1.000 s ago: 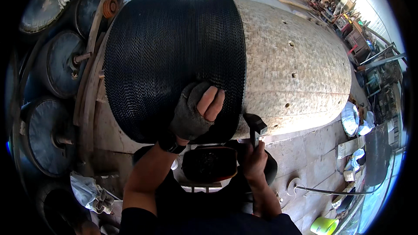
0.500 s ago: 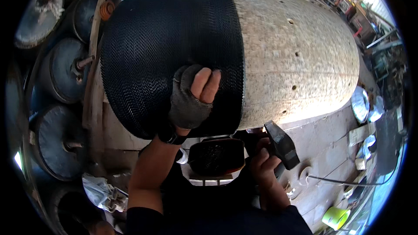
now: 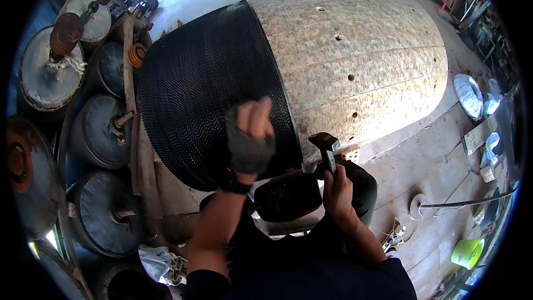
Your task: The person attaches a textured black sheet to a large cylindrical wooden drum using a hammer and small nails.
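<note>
A large wooden drum [image 3: 361,78] lies on its side before me, its left part wrapped in black toothed metal strip [image 3: 205,83]. Over the strip, near its right edge, is my left hand [image 3: 252,133] in a grey fingerless glove. Its bare fingers are bunched together and blurred; whatever they may pinch is hidden. My right hand [image 3: 337,191] is closed round the handle of a hammer [image 3: 326,143], the head raised beside the drum's lower edge. Between the hands, close to my lap, sits a dark open box [image 3: 287,197] whose contents are too dark to make out.
Several dark round drums [image 3: 105,214] with shafts stand along the left behind wooden rails [image 3: 129,61]. On the right floor are a white wrapped coil [image 3: 468,96], a cable [image 3: 472,202] and a yellow-green bucket [image 3: 467,253]. A crumpled whitish bag [image 3: 158,264] lies at lower left.
The view has shifted and tilted. My left hand stays by the strip's right edge, now blurred. The hammer in my right hand has turned, its head now up and nearer the drum.
</note>
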{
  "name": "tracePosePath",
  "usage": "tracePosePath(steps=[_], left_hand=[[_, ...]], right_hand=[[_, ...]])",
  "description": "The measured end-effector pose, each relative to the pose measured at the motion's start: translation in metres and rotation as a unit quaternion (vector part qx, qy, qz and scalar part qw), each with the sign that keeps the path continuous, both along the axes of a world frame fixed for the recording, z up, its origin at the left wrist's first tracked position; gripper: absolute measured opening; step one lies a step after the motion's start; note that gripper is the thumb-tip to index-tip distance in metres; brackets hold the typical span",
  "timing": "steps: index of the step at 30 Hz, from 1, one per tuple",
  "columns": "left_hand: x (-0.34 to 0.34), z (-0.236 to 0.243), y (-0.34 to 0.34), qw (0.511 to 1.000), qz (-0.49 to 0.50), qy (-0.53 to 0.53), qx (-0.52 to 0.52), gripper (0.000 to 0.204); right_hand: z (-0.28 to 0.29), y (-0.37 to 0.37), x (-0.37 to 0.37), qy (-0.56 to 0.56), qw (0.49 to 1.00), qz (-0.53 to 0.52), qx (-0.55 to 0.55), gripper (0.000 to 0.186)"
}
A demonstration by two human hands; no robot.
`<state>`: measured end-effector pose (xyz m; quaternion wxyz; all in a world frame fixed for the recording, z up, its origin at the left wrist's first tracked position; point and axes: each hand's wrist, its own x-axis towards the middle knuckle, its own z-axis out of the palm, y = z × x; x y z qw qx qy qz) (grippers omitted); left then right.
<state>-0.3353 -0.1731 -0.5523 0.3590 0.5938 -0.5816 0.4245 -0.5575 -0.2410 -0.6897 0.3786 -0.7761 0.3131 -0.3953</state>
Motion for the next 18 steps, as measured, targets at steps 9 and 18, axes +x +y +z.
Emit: tracePosePath(steps=[9, 18], left_hand=[[-0.058, -0.068, 0.001, 0.983, -0.074, 0.157, 0.055, 0.052], [-0.065, -0.050, -0.001, 0.968, -0.038, 0.234, 0.077, 0.059]], right_hand=[[0.004, 0.007, -0.007, 0.014, 0.999, 0.027, 0.029, 0.019], [0.010, 0.009, -0.004, 0.008, 0.999, 0.043, 0.015, 0.023]])
